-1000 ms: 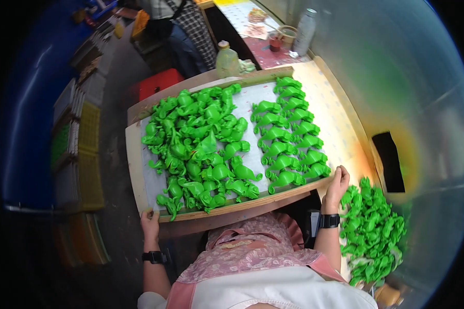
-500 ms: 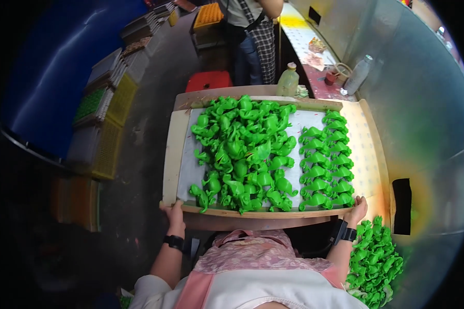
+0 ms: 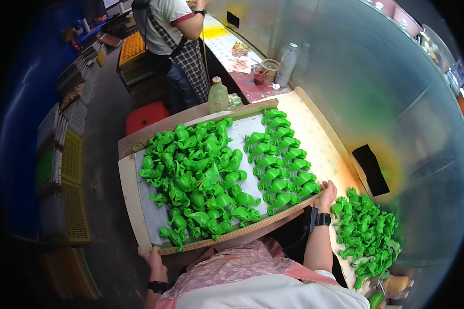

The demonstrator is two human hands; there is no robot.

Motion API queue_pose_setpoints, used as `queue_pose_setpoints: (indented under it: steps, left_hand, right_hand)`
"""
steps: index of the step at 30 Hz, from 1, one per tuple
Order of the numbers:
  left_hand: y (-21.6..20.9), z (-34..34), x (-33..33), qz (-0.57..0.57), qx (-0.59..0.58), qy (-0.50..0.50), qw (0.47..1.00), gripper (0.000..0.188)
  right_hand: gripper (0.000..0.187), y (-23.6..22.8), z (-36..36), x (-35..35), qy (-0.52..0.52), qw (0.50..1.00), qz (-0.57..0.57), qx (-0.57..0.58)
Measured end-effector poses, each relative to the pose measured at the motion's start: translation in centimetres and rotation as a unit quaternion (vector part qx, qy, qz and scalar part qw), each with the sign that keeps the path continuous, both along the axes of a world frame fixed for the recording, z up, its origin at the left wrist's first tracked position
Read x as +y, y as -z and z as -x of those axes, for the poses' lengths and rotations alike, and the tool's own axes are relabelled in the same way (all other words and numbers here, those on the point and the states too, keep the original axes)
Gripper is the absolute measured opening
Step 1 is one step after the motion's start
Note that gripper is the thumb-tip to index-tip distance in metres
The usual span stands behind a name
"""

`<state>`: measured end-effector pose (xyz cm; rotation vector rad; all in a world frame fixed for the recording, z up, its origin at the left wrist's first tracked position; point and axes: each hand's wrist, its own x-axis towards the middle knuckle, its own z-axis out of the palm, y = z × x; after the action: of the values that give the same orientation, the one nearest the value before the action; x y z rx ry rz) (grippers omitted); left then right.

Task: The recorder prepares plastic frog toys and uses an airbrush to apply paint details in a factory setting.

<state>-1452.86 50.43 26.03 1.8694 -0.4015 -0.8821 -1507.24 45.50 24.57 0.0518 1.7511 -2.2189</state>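
Observation:
A shallow wooden tray (image 3: 134, 198) lined with white paper lies in front of me, tilted in the picture with its right side higher. Its near left corner is gripped by my left hand (image 3: 153, 261), fingers curled underneath. My right hand (image 3: 327, 195) clasps the near right corner the same way. On the tray's left half is a loose heap of small green plastic animal figures (image 3: 185, 177) with curled ends. To the right, more of these green figures (image 3: 276, 159) stand in two neat columns.
Another pile of green figures (image 3: 368, 232) lies to my right, by a metal wall (image 3: 335, 103) with a dark opening. Beyond the tray stand a yellowish bottle (image 3: 218, 98), a red stool (image 3: 145, 117), a grey bottle (image 3: 286, 66) and a person in an apron (image 3: 178, 56). Crates (image 3: 75, 201) line the left.
My view has turned to the right, so the tray, bottles and other person appear further left and the tray looks slanted. Both hands keep hold of the tray's corners.

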Motion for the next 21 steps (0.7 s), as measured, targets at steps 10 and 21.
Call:
queue_pose_setpoints:
  steps: [10, 21]
  left_hand:
    - [-1.4, 0.0, 0.0, -0.021, 0.04, 0.015, 0.999, 0.073]
    - [-3.7, 0.6, 0.0, -0.073, -0.034, 0.061, 0.995, 0.066]
  right_hand:
    - [0.013, -1.4, -0.5, -0.4, 0.032, 0.999, -0.015, -0.013]
    - [0.012, -0.7, 1.0, -0.1, -0.047, 0.998, -0.052, 0.008]
